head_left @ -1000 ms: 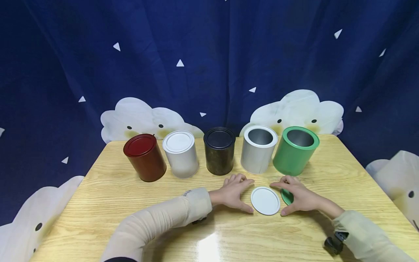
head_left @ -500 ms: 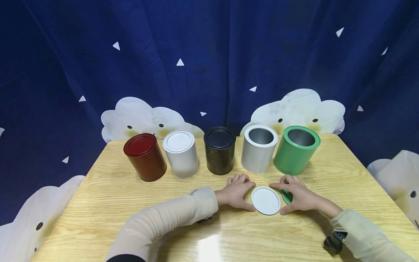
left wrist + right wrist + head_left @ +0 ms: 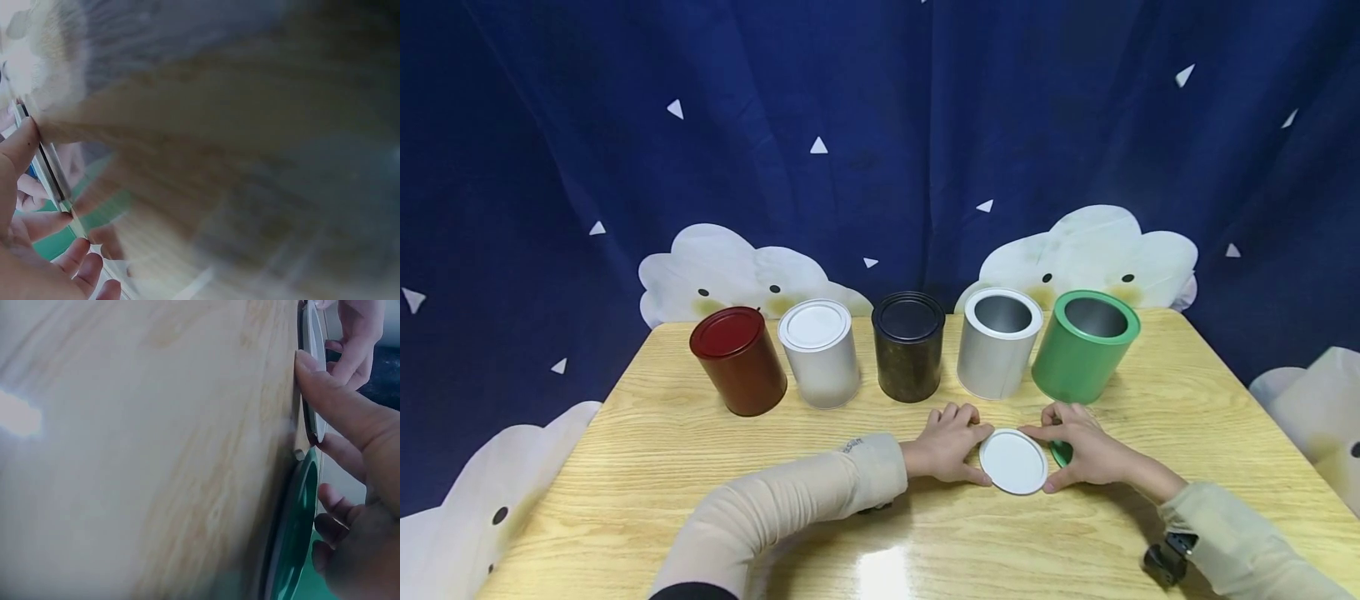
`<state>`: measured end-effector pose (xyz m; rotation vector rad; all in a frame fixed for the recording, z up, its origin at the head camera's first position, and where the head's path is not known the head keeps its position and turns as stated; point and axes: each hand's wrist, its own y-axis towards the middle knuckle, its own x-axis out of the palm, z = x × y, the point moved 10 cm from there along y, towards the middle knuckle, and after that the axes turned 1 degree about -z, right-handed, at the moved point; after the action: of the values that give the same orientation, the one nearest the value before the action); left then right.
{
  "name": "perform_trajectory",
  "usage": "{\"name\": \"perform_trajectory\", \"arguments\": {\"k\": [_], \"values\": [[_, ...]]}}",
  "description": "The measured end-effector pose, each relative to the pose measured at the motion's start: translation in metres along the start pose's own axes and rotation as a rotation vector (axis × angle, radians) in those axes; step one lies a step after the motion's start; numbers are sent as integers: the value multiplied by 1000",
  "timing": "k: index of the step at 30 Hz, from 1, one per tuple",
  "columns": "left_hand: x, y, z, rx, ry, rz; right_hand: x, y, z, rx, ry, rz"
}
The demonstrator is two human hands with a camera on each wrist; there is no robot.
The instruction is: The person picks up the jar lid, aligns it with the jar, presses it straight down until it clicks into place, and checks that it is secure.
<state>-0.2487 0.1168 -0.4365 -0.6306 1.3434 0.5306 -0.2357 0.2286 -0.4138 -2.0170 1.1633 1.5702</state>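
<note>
A round white lid (image 3: 1013, 462) lies flat over the table, between my two hands. My left hand (image 3: 949, 446) curves thumb and index finger round its left rim. From the other side my right hand (image 3: 1084, 447) holds the right rim the same way, its thumb (image 3: 334, 403) on the edge in the right wrist view. Under the right palm is a green lid (image 3: 1062, 452), mostly hidden in the head view; its rim (image 3: 299, 525) shows beside the white lid in the right wrist view. Behind the hands stand an uncovered white can (image 3: 994, 362) and an uncovered green can (image 3: 1071, 362).
Further left along the back of the wooden table (image 3: 820, 550) stand a dark red can (image 3: 743, 375), a second white can (image 3: 823, 372) and a black can (image 3: 910, 367), all with lids on. A dark blue curtain (image 3: 880, 125) with clouds hangs behind.
My left hand has moved right until its thumb and index finger reach the white lid's rim. My right hand has barely shifted, its fingertips now at the lid's right edge.
</note>
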Motion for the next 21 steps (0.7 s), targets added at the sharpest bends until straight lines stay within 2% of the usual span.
{"name": "perform_trajectory", "arguments": {"k": [5,10,16,21], "values": [[1,1,0,6,1,1,-2,1,-2,-33,4,32],[-2,0,-1,25,-20,8,-8,1,-3,-28,46,29],[-13,-2,2,75,-66,56,-17,1,-3,-22,109,13],[-21,-5,4,107,-120,81,-23,0,-7,-78,146,10]]}}
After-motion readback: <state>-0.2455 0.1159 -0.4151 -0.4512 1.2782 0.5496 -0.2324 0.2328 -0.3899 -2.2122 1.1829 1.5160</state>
